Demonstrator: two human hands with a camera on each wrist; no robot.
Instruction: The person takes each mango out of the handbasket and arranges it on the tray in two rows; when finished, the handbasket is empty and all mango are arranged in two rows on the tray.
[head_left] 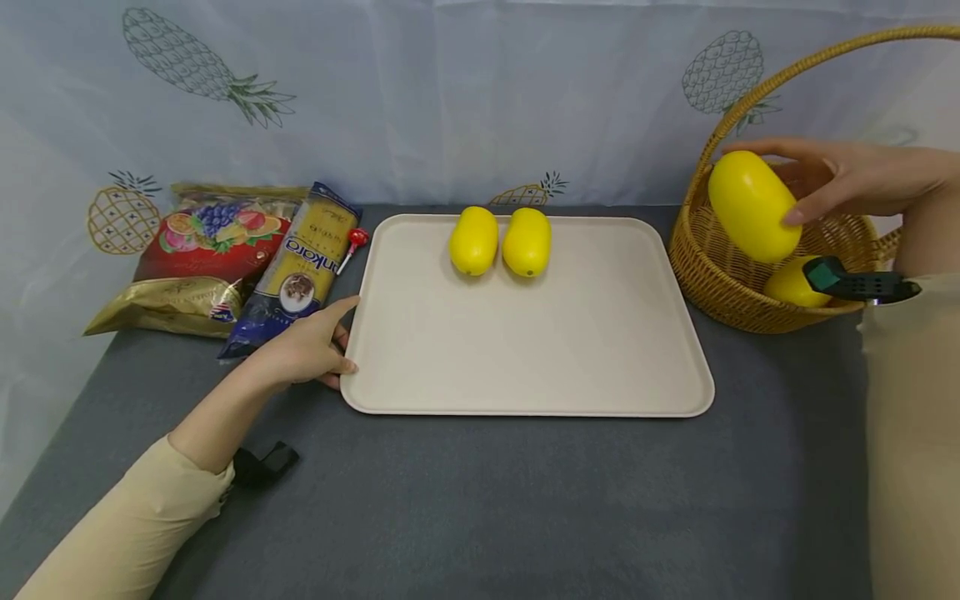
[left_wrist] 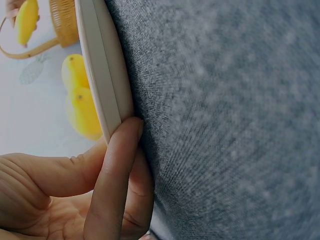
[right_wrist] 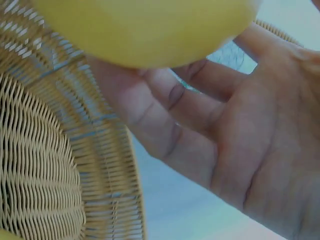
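Note:
My right hand (head_left: 855, 177) holds a smooth yellow mango (head_left: 752, 207) above the wicker basket (head_left: 708, 279), thumb on one side and fingers on the other. Another yellow mango (head_left: 791, 285) lies inside the basket, partly hidden by the wrist strap. At the left edge of the beige tray (head_left: 525, 350), my left hand (head_left: 311, 343) pinches the rim between thumb and fingers; the left wrist view shows fingers (left_wrist: 112, 175) against the outer side. Two yellow mangoes, a left one (head_left: 474, 241) and a right one (head_left: 527, 242), stand side by side at the tray's far edge.
Left of the tray lie a red and gold fruit-print bag (head_left: 213, 254), a blue and yellow Ankara packet (head_left: 300, 262) and a red lollipop (head_left: 357, 238). The basket's tall handle (head_left: 795, 71) arches over the right side. A pineapple-print cloth (head_left: 465, 100) hangs behind the grey table (head_left: 525, 500).

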